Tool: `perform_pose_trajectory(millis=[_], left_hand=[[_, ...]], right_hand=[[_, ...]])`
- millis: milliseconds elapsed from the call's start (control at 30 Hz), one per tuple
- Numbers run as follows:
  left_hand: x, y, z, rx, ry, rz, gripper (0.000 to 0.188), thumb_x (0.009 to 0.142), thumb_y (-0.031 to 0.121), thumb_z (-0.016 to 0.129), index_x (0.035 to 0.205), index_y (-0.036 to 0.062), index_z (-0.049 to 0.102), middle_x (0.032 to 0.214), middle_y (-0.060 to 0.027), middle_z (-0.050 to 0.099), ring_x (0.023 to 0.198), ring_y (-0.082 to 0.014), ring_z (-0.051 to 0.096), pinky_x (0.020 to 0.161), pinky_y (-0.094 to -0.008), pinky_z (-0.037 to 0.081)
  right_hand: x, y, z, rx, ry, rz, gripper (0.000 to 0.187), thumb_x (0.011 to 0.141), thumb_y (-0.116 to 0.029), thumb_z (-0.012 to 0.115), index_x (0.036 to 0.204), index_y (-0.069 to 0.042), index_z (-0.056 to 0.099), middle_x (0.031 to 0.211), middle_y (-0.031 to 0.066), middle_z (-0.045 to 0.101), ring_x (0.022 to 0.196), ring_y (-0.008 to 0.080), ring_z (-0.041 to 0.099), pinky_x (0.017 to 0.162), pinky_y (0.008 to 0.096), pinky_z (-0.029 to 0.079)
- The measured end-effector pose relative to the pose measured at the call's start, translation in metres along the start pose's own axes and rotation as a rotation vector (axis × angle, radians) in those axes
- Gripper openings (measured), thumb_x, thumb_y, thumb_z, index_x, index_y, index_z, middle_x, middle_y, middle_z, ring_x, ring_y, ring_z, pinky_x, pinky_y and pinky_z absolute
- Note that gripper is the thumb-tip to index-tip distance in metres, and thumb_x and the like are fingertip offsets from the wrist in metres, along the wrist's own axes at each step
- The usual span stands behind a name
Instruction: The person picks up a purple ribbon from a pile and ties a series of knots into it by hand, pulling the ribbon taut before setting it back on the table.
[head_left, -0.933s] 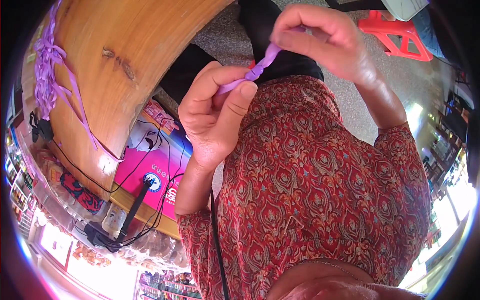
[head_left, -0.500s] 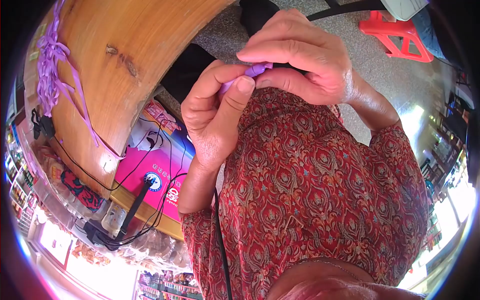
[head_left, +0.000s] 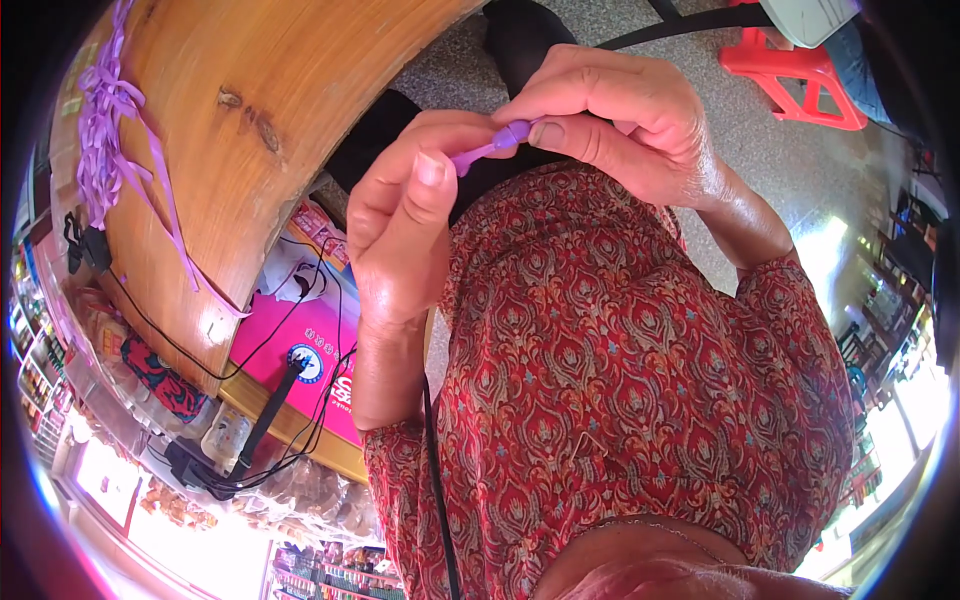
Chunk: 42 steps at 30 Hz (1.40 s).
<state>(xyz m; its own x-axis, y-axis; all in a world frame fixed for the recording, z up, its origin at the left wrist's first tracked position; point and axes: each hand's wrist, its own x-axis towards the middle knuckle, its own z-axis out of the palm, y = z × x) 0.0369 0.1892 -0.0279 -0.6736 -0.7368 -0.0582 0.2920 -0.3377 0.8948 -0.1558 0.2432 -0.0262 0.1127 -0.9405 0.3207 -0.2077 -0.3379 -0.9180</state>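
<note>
Pinches twisted purple ribbon in the right hand, upper centre of the frame; at the left hand, thumb parted, cannot tell any hold behind it. Seems light, soft, perhaps slippery; best gripped at the thick fold.

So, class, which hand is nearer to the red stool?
The right hand: it is left of and slightly below the red stool in the picture; the left hand is farther left and lower.
</note>
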Motion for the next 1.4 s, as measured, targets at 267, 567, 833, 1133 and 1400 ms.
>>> perform_pose_trajectory(millis=[267,567,833,1133,1400], left_hand=[[0.001,0.000,0.000,0.166,0.060,0.031,0.011,0.089,-0.001,0.053,0.096,-0.0032,0.061,0.096,-0.0067,0.058,0.086,-0.0121,0.054,0.080,-0.0224,0.042],[-0.001,-0.003,0.004,0.625,0.000,0.128,0.007,0.086,-0.001,0.058,0.093,-0.0026,0.061,0.079,-0.0056,0.055,0.070,-0.0120,0.050,0.064,-0.0217,0.040],[-0.005,-0.003,0.002,0.842,-0.011,0.306,0.008,0.080,-0.001,0.063,0.088,-0.0016,0.060,0.072,-0.0080,0.052,0.063,-0.0177,0.049,0.056,-0.0262,0.039],[-0.014,-0.001,-0.002,0.951,-0.115,0.349,0.018,0.072,0.003,0.070,0.087,-0.0013,0.061,0.070,-0.0086,0.050,0.060,-0.0215,0.048,0.053,-0.0299,0.038],[-0.014,-0.001,0.000,1.132,-0.082,0.462,0.020,0.066,0.009,0.073,0.082,0.0013,0.063,0.067,-0.0066,0.050,0.059,-0.0223,0.047,0.051,-0.0320,0.036]], right_hand=[[-0.001,0.002,0.002,-0.114,0.040,-0.044,0.023,0.076,0.001,0.067,0.099,-0.002,0.067,0.080,0.0076,0.061,0.070,0.0173,0.059,0.061,0.0265,0.046],[-0.003,0.007,0.003,-0.313,0.052,-0.166,0.028,0.072,-0.002,0.071,0.099,-0.002,0.067,0.081,0.0070,0.060,0.070,0.0194,0.057,0.060,0.0283,0.045],[-0.001,0.012,0.003,-0.470,0.005,-0.408,0.036,0.064,-0.008,0.076,0.096,0.001,0.064,0.078,0.0069,0.058,0.062,0.0198,0.053,0.051,0.0290,0.042],[-0.003,0.008,0.001,-0.471,-0.185,-0.427,0.028,0.062,-0.011,0.073,0.083,0.001,0.060,0.072,0.0067,0.053,0.059,0.0210,0.049,0.047,0.0303,0.040],[-0.004,0.007,0.001,-0.476,-0.241,-0.424,0.030,0.061,-0.015,0.074,0.083,0.000,0.060,0.072,0.0065,0.051,0.061,0.0218,0.049,0.049,0.0316,0.040]])
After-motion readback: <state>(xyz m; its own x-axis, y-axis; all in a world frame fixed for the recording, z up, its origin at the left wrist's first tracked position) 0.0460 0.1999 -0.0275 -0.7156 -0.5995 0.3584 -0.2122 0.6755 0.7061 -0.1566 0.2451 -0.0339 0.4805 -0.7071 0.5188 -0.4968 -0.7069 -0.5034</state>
